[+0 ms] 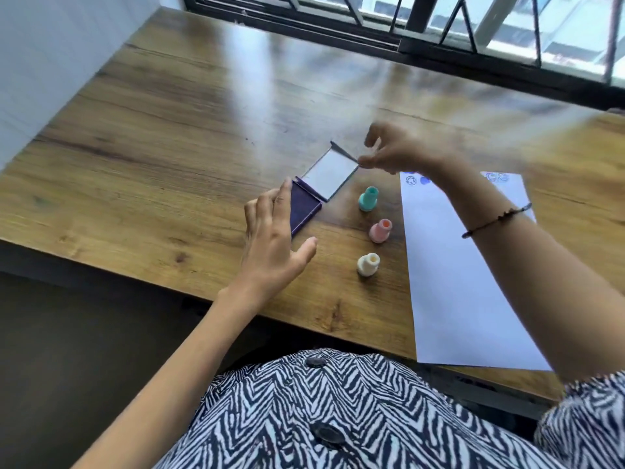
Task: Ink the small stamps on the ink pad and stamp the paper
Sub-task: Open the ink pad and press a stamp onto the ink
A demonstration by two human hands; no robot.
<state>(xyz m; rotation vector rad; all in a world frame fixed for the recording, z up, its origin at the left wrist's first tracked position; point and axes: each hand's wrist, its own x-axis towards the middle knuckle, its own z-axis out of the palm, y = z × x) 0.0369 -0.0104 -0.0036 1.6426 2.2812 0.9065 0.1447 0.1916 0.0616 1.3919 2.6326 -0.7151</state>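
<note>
A purple ink pad (304,206) lies open on the wooden table, its metal lid (329,174) folded back. My right hand (395,150) pinches the lid's far corner. My left hand (274,238) hovers open over the pad's near left side, fingers spread, holding nothing. Three small stamps stand in a row to the right of the pad: a teal stamp (368,199), a pink stamp (380,230) and a white stamp (368,264). The white paper (453,272) lies to their right, with a few blue stamp marks (411,180) along its far edge, partly hidden by my right forearm.
The wooden table (189,137) runs back to a dark window frame (406,42) and a white wall at the left. Its near edge lies just in front of my patterned shirt. The paper's near end overhangs that edge slightly.
</note>
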